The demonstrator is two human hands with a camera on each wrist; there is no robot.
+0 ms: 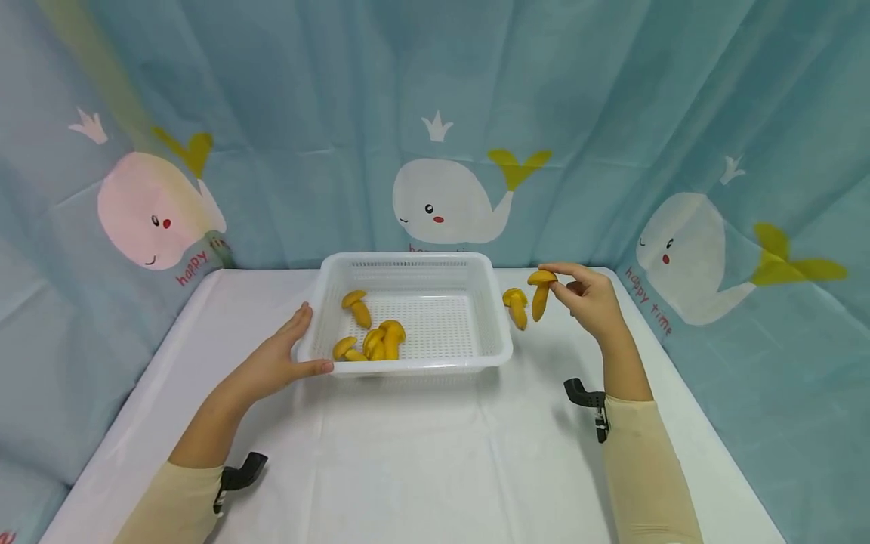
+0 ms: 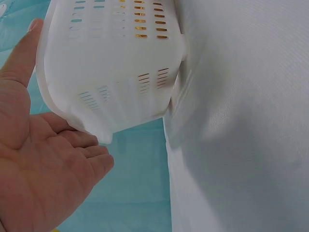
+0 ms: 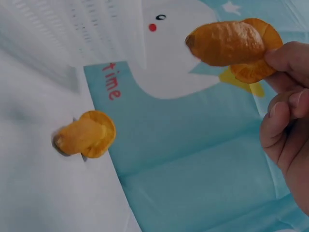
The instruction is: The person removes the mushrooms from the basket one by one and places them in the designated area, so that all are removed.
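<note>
My right hand (image 1: 590, 301) pinches a yellow toy mushroom (image 1: 541, 290) by its cap, stem pointing down, above the table's right side. In the right wrist view the held mushroom (image 3: 227, 43) shows its brown-tipped stem. A second yellow mushroom (image 1: 518, 310) lies on the table between that hand and the white plastic basket (image 1: 435, 367). My left hand (image 1: 275, 364) holds the basket's near left corner, thumb on the front rim and fingers along the left side. Several yellow mushrooms (image 1: 392, 338) lie inside, toward the left.
A white cloth (image 1: 408, 453) covers the table. Blue curtains (image 1: 326, 151) with printed whales stand behind it and along both sides. A black wrist mount (image 1: 584, 394) sits on the right sleeve, and another mount (image 1: 245, 472) on the left.
</note>
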